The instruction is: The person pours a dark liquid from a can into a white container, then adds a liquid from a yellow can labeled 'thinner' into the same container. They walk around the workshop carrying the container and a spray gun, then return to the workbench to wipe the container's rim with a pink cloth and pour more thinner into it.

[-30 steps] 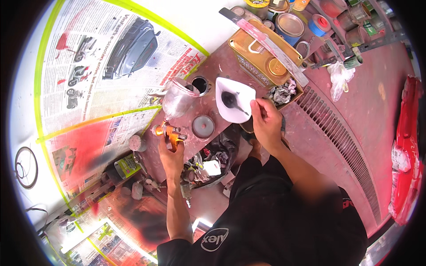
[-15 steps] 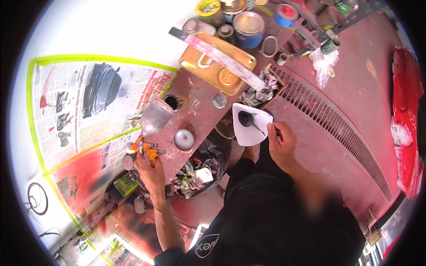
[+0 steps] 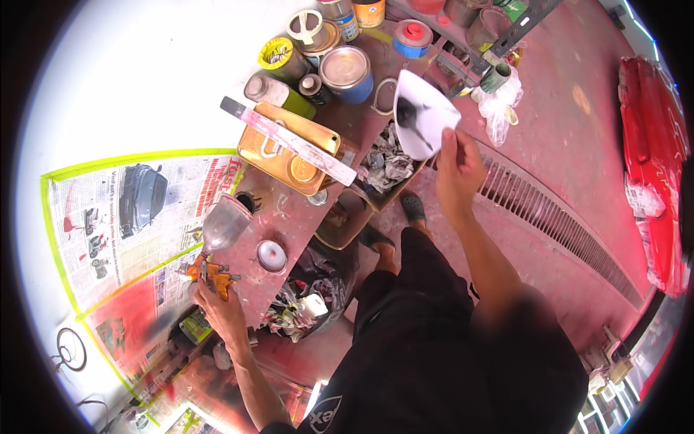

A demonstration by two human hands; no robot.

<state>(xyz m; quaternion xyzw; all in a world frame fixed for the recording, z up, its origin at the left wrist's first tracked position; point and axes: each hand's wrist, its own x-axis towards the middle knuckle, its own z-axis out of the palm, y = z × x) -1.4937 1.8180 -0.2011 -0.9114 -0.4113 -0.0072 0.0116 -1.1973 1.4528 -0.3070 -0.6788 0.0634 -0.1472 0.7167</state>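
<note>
While the left hand point(image 3: 219, 309) curls closed around an orange metal spray gun point(image 3: 210, 276) at the near left, a steady grip matters most, since the translucent grey, bulb-shaped cup point(image 3: 227, 223) on its far end could well slop if tipped. Just right of the cup, a round, pale grey lid point(image 3: 272, 256) lies on the dusty pink bench point(image 3: 296, 224), best left unknocked. Farther off to the right, the right hand point(image 3: 460, 172) pinches one edge of a white paper cone point(image 3: 426, 119) between thumb and fingers; its inside bears a dark wet-looking stain, so a light hold that keeps the open side up should limit drips. Beside it on the left sits a brown box point(image 3: 376, 200) of crumpled paper point(image 3: 388, 165); a gold rectangular tin point(image 3: 269, 124) stands left of that.
</note>
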